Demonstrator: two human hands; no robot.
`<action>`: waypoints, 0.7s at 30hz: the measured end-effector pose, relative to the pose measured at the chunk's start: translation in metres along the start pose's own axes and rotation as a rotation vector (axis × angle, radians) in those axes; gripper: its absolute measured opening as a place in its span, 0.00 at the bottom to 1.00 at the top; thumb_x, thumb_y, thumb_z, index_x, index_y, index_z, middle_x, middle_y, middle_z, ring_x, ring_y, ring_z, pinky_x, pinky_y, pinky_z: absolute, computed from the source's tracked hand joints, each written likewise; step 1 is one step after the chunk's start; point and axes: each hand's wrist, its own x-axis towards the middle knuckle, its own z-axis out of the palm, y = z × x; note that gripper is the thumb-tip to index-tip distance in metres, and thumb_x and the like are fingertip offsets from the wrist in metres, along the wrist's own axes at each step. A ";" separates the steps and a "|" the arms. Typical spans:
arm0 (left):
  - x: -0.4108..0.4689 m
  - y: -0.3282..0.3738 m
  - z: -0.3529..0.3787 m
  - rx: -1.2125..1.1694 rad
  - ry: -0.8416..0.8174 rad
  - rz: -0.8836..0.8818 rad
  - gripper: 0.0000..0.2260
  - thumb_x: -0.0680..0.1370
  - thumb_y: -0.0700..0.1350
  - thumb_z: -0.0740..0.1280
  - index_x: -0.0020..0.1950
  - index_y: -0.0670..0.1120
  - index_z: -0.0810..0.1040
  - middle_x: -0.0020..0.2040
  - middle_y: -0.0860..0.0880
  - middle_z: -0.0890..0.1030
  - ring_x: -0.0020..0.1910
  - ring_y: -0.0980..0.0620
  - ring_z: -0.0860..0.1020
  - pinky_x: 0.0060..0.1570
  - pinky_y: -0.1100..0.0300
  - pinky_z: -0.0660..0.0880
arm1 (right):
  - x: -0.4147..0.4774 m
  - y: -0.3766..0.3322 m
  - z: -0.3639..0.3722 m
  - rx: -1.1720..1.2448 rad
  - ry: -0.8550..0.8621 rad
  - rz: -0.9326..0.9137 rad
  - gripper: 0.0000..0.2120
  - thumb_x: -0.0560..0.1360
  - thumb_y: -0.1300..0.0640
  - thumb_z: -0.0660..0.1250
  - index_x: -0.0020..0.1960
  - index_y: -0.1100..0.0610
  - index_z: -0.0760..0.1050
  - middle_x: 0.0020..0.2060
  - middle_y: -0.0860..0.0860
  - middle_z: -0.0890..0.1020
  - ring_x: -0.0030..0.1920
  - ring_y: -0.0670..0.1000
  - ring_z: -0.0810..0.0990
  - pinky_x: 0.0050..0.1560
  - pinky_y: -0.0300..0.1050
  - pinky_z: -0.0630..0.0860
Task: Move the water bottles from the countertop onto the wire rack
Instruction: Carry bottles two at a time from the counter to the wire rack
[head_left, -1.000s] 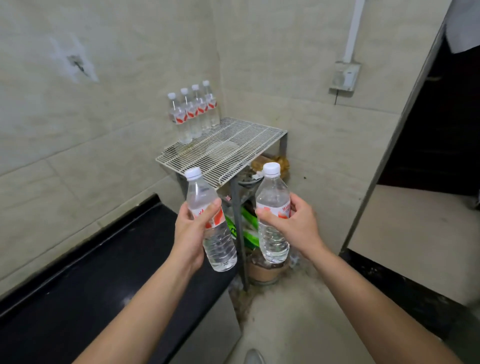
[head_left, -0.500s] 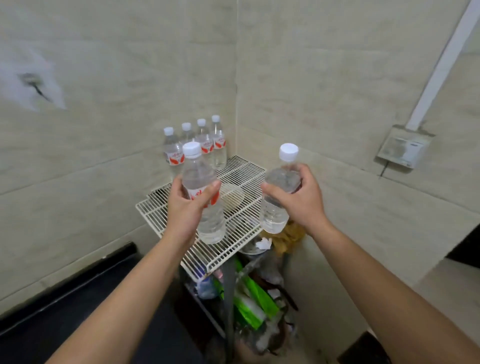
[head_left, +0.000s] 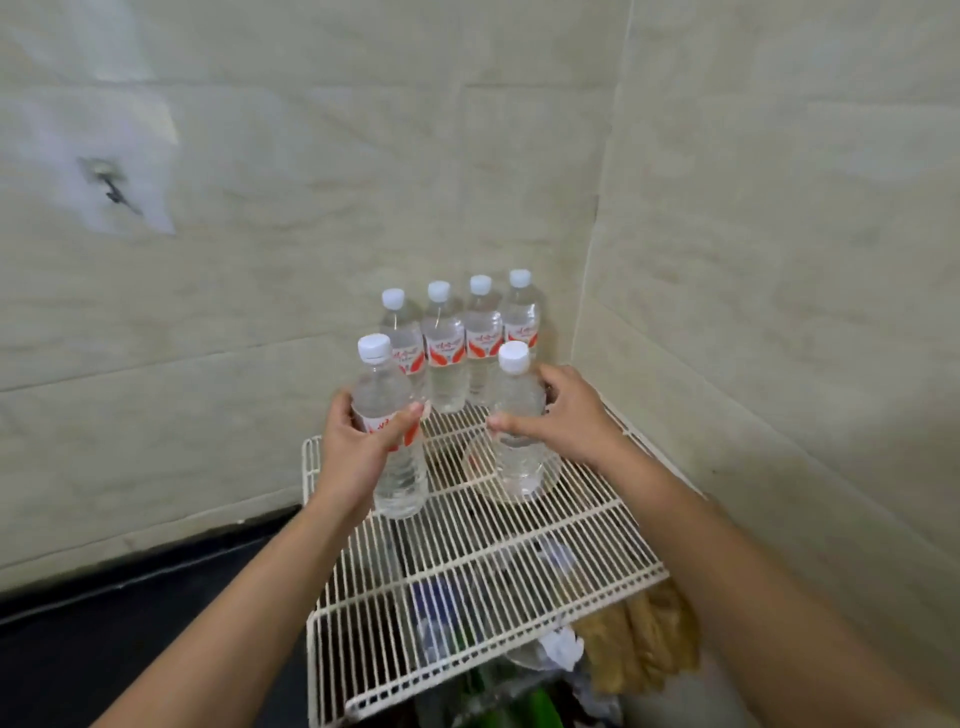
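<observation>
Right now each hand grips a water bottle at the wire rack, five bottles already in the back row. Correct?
No: the head view shows four water bottles in the back row of the wire rack, not five. The left hand and right hand do each grip one.

Head camera looks down (from close) onto the wire rack (head_left: 519, 561).

A water bottle (head_left: 396, 470) is gripped upright in the left hand (head_left: 357, 449); a second bottle (head_left: 518, 457) is gripped upright in the right hand (head_left: 569, 415). Both are held over the white wire rack (head_left: 467, 577); contact with its wires cannot be told. Behind them, four more bottles (head_left: 448, 358) are lined up along the tiled wall (head_left: 311, 156).
</observation>
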 end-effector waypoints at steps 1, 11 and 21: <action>0.007 -0.001 0.007 0.021 0.029 -0.002 0.29 0.65 0.49 0.80 0.63 0.46 0.75 0.52 0.47 0.85 0.49 0.50 0.84 0.43 0.56 0.79 | 0.016 0.003 -0.007 0.034 -0.070 -0.024 0.45 0.57 0.31 0.81 0.69 0.46 0.74 0.61 0.46 0.78 0.60 0.49 0.80 0.63 0.54 0.79; 0.024 -0.024 0.044 0.267 0.066 -0.041 0.28 0.65 0.51 0.79 0.62 0.50 0.74 0.55 0.48 0.83 0.50 0.51 0.84 0.45 0.58 0.81 | 0.090 0.042 -0.017 0.203 -0.458 -0.102 0.47 0.68 0.48 0.81 0.79 0.46 0.59 0.74 0.48 0.70 0.68 0.48 0.72 0.69 0.54 0.73; 0.001 -0.073 0.024 0.622 -0.070 -0.094 0.34 0.67 0.46 0.81 0.69 0.52 0.70 0.57 0.58 0.77 0.55 0.63 0.76 0.59 0.58 0.77 | 0.033 0.093 0.061 -0.202 -0.340 0.104 0.64 0.59 0.25 0.75 0.79 0.47 0.42 0.76 0.52 0.54 0.77 0.57 0.58 0.75 0.56 0.64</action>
